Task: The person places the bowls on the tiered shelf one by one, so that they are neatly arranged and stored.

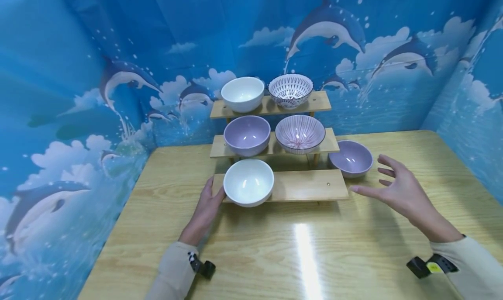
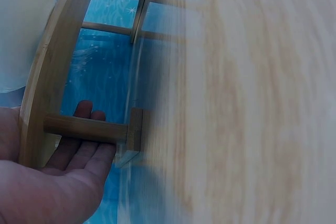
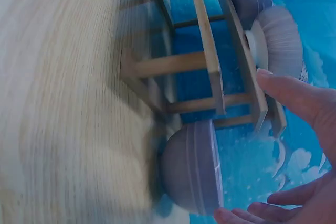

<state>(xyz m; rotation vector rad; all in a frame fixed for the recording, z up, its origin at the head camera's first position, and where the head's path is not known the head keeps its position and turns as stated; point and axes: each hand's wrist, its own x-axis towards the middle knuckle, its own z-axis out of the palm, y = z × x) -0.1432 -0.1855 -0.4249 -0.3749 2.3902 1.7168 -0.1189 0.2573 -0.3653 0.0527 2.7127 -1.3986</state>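
Note:
My left hand (image 1: 206, 201) grips the left end of the lowest board of a three-tier wooden display stand (image 1: 300, 185); in the left wrist view its fingers (image 2: 86, 156) reach under the board, beside a round leg. Just right of that hand, a white bowl (image 1: 249, 183) sits on the same board. My right hand (image 1: 404, 191) is held with fingers spread and thumb apart, holding nothing. Beside it, a purple bowl (image 1: 351, 159) rests on the table right of the stand. In the right wrist view this purple bowl (image 3: 191, 169) appears below the fingertips.
The middle board carries another purple bowl (image 1: 247, 135) and a striped bowl (image 1: 300, 134). On the top board are a pale bowl (image 1: 242, 94) and a patterned bowl (image 1: 291, 91). Behind the wooden table (image 1: 251, 247) hangs a blue dolphin-print backdrop (image 1: 235, 25).

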